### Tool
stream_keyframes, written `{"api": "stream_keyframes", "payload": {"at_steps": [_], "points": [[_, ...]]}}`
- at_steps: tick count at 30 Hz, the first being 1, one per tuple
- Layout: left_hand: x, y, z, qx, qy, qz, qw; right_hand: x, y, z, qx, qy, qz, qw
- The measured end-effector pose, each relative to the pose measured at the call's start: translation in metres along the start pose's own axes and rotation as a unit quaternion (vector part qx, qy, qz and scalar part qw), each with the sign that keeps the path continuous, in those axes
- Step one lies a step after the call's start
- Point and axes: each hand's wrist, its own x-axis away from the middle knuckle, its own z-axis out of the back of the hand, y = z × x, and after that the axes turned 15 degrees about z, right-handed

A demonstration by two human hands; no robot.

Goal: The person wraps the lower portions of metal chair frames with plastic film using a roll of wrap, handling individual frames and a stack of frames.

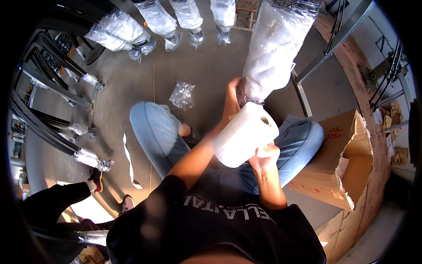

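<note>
A thick white roll of clear stretch film is tilted in front of me, its open core toward the upper right. My right hand grips this roll from beneath its near right side. Beyond the roll, my left hand closes around the narrow lower end of a long part wrapped in white padding and clear film. That part slants up past the top edge. The roll and my wrist partly hide where the film meets the wrapped end.
Several similarly wrapped ends hang along the far side. Dark tubes with wrapped tips jut in from the left, near another person's shoe. Crumpled film and a white strip lie on the floor. An opened cardboard box stands right.
</note>
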Motion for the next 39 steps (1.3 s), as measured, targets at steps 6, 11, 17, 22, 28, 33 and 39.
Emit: {"api": "stream_keyframes", "payload": {"at_steps": [6, 11, 17, 22, 28, 33, 39], "points": [[-0.007, 0.017, 0.01, 0.027, -0.07, -0.016, 0.997, -0.004, 0.003, -0.037, 0.01, -0.162, -0.065, 0.985], [-0.033, 0.013, 0.004, -0.081, -0.117, 0.047, 0.989, 0.001, 0.018, -0.1, 0.05, -0.509, 0.064, 0.857], [-0.064, 0.004, 0.001, -0.204, -0.143, -0.073, 0.966, -0.023, 0.002, -0.08, -0.03, -0.371, -0.015, 0.928], [-0.075, 0.01, 0.024, -0.3, -0.16, -0.079, 0.937, 0.004, -0.024, 0.017, 0.012, -0.219, -0.143, 0.965], [-0.087, 0.007, 0.026, -0.296, -0.183, -0.048, 0.936, -0.034, -0.036, 0.046, 0.41, -0.329, -0.104, 0.844], [-0.075, 0.031, 0.013, -0.382, -0.146, -0.026, 0.912, -0.078, -0.016, 0.046, 0.527, -0.36, -0.023, 0.77], [-0.094, 0.018, 0.044, -0.255, -0.273, 0.052, 0.926, -0.063, 0.0, 0.059, 0.48, -0.301, -0.005, 0.824]]}}
